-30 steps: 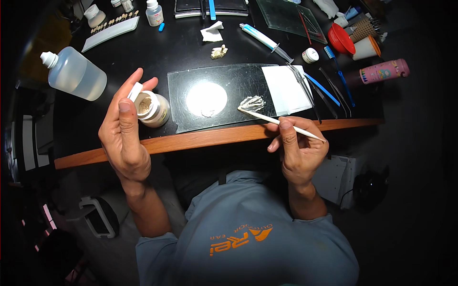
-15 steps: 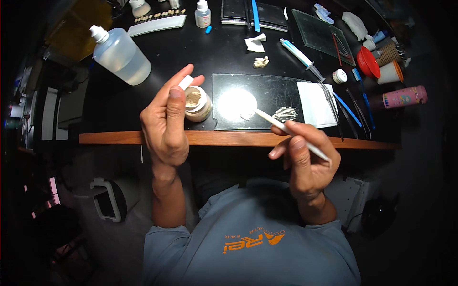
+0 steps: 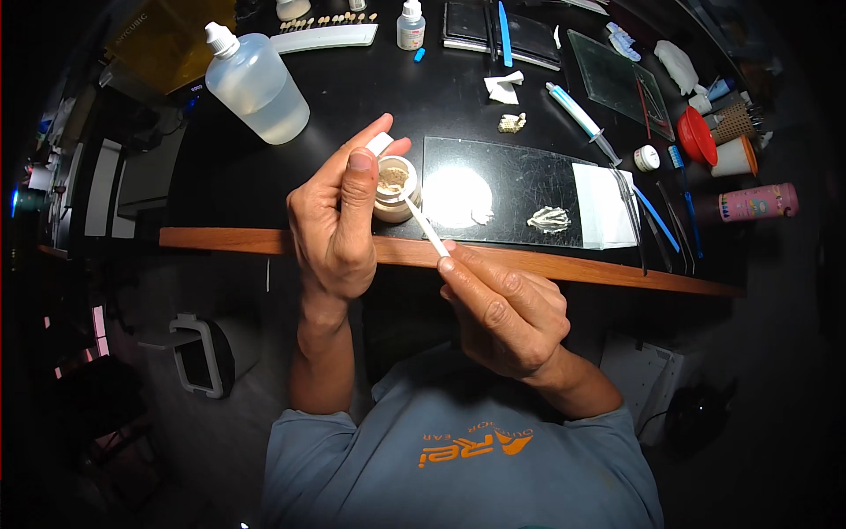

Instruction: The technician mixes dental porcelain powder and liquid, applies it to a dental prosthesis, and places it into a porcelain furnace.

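Observation:
My left hand (image 3: 339, 225) is closed around a white cap (image 3: 379, 145), pinched between thumb and fingers. Right beside those fingers an uncapped jar (image 3: 395, 212) of beige powder stands near the table's front edge. My right hand (image 3: 511, 309) grips a slim white stick (image 3: 432, 236), whose far tip reaches into the jar's mouth. To the right of the jar lies a glass slab (image 3: 511, 159); it carries a bright light reflection, a small pale dab and a streaky whitish smear (image 3: 549, 219).
A white paper pad (image 3: 599, 216), tweezers (image 3: 670, 212) and a blue brush (image 3: 689, 189) lie at the right. Further back are a syringe (image 3: 577, 115), a red bowl (image 3: 695, 137) and a small white jar (image 3: 646, 158). A large translucent bottle (image 3: 264, 97) stands at the left.
My right hand has moved left and turned, bringing the stick from above the glass slab into the jar's mouth. The left hand keeps hold of the cap. The whole view has shifted slightly.

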`<control>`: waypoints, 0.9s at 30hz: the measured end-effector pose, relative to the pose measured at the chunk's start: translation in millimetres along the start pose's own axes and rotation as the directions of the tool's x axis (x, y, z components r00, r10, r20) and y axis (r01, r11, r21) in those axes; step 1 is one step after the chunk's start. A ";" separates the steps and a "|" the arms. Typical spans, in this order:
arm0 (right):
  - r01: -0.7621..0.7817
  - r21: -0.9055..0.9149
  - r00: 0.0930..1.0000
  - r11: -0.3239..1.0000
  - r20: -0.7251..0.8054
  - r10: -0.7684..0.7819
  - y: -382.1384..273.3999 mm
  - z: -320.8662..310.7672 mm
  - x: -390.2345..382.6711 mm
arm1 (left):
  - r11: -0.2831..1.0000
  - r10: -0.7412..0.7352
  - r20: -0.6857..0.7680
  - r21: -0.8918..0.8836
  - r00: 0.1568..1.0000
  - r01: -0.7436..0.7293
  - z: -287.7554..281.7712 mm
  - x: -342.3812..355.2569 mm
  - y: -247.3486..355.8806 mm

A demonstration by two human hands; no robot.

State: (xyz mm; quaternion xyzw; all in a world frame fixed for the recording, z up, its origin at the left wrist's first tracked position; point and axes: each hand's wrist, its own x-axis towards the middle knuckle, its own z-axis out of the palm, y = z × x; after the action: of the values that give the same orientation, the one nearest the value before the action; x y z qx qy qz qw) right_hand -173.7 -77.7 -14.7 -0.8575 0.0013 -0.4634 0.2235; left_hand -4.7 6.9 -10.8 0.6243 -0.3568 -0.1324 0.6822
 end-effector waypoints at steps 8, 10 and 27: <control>0.014 -0.032 1.000 0.999 0.012 -0.014 -4.0 -7.0 -0.6 | 1.000 0.005 0.006 0.010 1.000 -0.005 -0.5 -0.5 -0.6; -0.002 -0.045 0.999 0.999 0.034 0.003 -5.7 -9.7 -0.8 | 1.000 0.007 0.006 0.016 1.000 -0.007 -0.3 -1.4 0.1; -0.312 -0.141 0.950 0.940 -0.054 0.307 -3.0 -80.7 -12.5 | 0.999 0.027 0.047 0.031 0.998 -0.029 -0.1 -0.9 -5.5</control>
State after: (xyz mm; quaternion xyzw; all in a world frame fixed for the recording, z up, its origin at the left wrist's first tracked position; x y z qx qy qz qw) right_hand -245.7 -103.2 14.5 -0.8534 0.1741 -0.4346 0.2293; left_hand -3.8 6.5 -16.3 0.6267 -0.3836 -0.1317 0.6654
